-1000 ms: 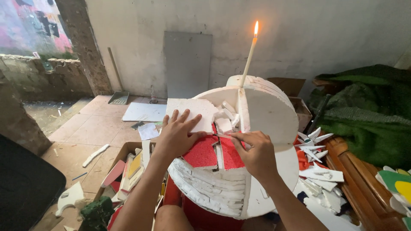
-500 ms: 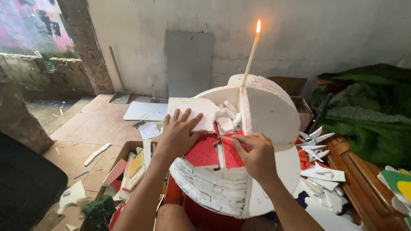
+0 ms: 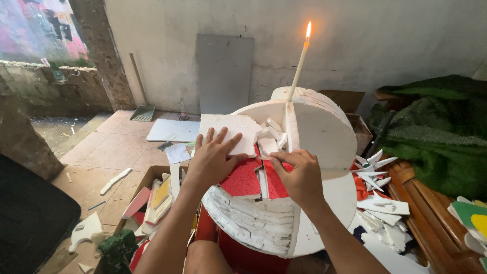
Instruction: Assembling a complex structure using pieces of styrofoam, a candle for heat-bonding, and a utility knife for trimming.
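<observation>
The left hand (image 3: 210, 161) lies flat, fingers spread wide, on a white foam slab (image 3: 229, 133) atop the round foam model (image 3: 284, 203). The right hand (image 3: 299, 175) pinches a thin white strip (image 3: 264, 180) against the red panel (image 3: 243, 178), below the lit candle (image 3: 300, 61).

Left hand (image 3: 212, 158) flat, palm down, fingers spread forward. Right hand (image 3: 300, 175) curled, fingertips (image 3: 274, 161) pinched inward. Both forearms extended, bare.

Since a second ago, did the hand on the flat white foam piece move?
No. The left hand lies flat on the white foam piece in the same spot relative to the lit candle, fingers spread as before.
</observation>
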